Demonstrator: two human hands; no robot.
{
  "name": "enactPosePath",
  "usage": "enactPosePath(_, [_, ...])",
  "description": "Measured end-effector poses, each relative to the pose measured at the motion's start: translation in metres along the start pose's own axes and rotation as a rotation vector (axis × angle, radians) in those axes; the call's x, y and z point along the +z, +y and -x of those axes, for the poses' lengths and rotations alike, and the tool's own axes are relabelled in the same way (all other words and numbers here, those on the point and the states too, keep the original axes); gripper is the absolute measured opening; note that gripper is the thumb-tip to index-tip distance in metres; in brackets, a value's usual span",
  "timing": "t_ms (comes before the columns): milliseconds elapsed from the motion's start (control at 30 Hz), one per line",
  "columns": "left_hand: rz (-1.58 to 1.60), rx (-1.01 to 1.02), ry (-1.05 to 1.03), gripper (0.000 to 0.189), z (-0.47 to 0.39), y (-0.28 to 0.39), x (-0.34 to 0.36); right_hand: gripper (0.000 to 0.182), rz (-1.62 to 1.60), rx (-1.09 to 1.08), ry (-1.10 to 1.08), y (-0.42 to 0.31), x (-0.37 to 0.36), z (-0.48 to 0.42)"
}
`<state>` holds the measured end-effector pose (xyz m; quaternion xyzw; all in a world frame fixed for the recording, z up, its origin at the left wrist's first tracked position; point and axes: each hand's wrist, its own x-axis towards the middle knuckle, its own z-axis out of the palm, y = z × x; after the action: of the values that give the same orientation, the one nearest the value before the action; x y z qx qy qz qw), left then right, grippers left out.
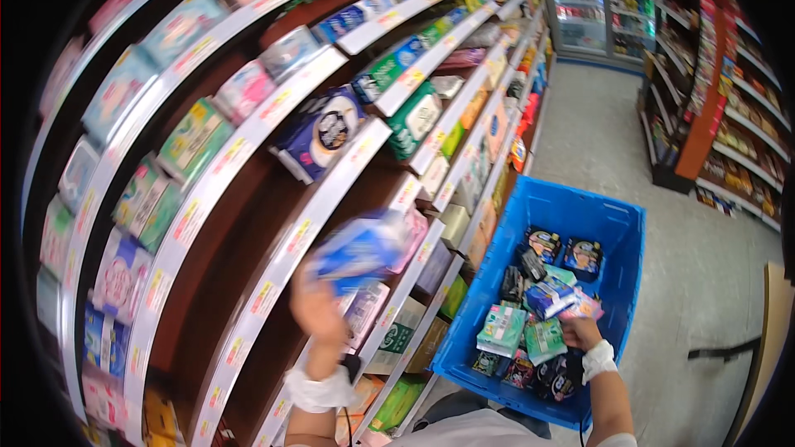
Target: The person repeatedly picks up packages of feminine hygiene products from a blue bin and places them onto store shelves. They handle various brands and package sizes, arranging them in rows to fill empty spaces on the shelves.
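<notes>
My left hand (318,307) holds a blue and white plastic-wrapped package (360,251), blurred by motion, in front of the lower shelves on the left. Down in a blue plastic crate (627,261), my right hand (581,330) touches a pink package (584,305); its fingertips are partly hidden, so a grip on it cannot be told. Beside that hand lie a green package (545,340) and a blue and white package (550,297). Another green and white package (502,326) is at the crate's left side, with several black packages (582,257) around.
Long shelves (273,285) with white price rails and packs of pads and tissues run along the left. A navy package (323,130) sits at a shelf edge. Glass-door drink coolers (577,6) stand at the far end, snack shelves (733,136) at the right. A black bar (723,351) juts in at lower right.
</notes>
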<state>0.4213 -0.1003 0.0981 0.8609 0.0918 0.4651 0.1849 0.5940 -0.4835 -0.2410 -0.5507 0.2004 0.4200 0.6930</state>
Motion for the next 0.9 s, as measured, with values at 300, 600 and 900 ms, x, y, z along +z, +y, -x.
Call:
enactPosePath(300, [0.934, -1.610, -0.883, 0.035, 0.146, 0.004, 0.209, 0.024, 0.206, -0.103, 0.221, -0.004, 0.014, 0.049])
enactPosePath(600, [0.678, -1.143, -1.322, 0.035, 0.235, -0.047, 0.295, 0.025, 0.213, -0.093, 0.317, 0.015, 0.007, 0.085])
enactPosePath(900, [0.654, -0.194, -1.161, 0.043, 0.087, 0.046, 0.193, 0.025, 0.224, -0.139, 0.363, 0.011, 0.003, 0.086])
